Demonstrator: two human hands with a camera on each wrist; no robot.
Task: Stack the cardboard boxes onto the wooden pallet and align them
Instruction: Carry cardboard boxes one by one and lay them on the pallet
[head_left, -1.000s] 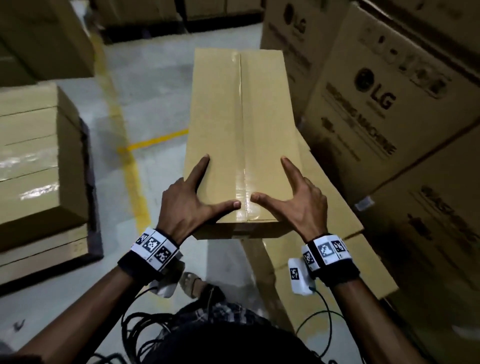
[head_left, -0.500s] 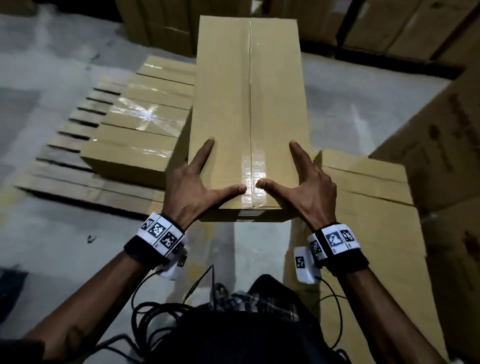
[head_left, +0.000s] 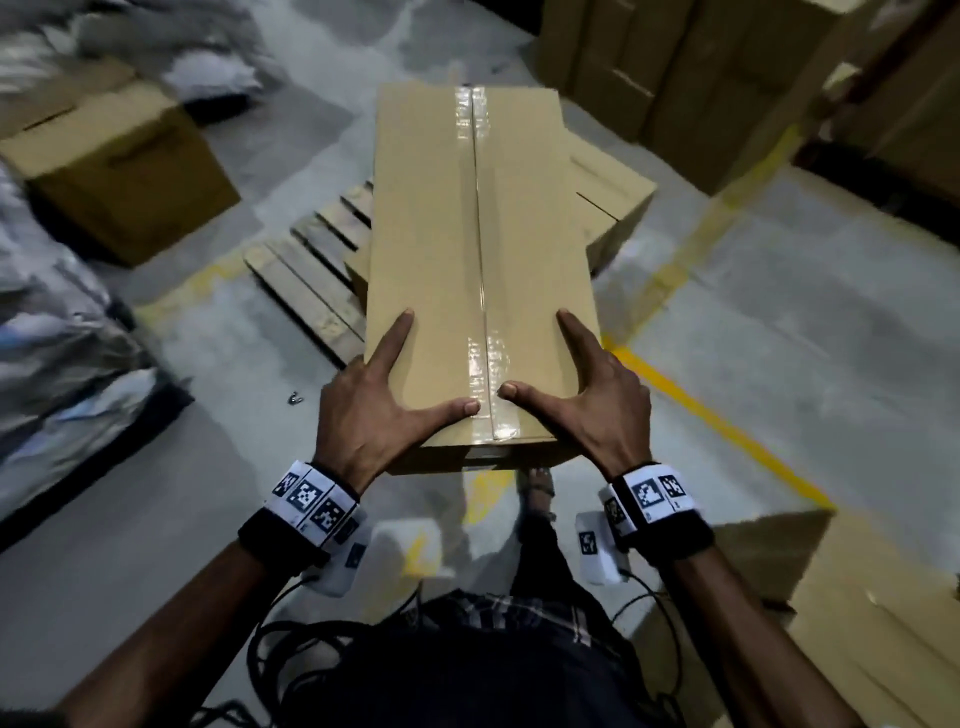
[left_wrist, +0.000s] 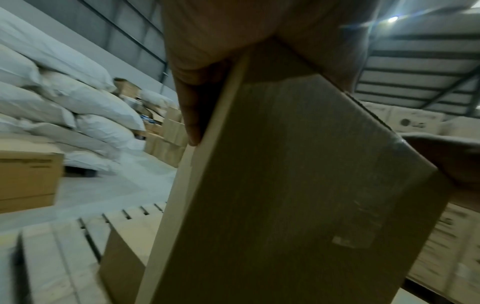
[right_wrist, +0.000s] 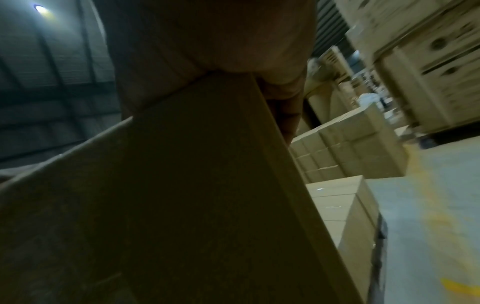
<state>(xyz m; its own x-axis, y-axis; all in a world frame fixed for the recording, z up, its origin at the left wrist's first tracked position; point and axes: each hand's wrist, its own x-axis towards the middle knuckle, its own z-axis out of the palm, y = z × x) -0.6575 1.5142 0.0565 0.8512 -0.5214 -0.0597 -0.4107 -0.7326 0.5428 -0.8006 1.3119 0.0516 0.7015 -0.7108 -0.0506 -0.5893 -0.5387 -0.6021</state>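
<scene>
Swinging round since a second ago, the view has left the printed cartons for the pallet. I hold the long tan cardboard box with a taped centre seam (head_left: 478, 260) at its near end: my left hand (head_left: 374, 410) and right hand (head_left: 597, 400) clamp its two sides, forefingers straight along the top edges, thumbs meeting at the seam, the other fingers probably curled underneath, though the wrist views are blurred. Gripping the end keeps it level and lets me aim it. Beyond, below its far half, lie the slatted wooden pallet (head_left: 306, 270) and the tan boxes already stacked there (head_left: 613, 197).
</scene>
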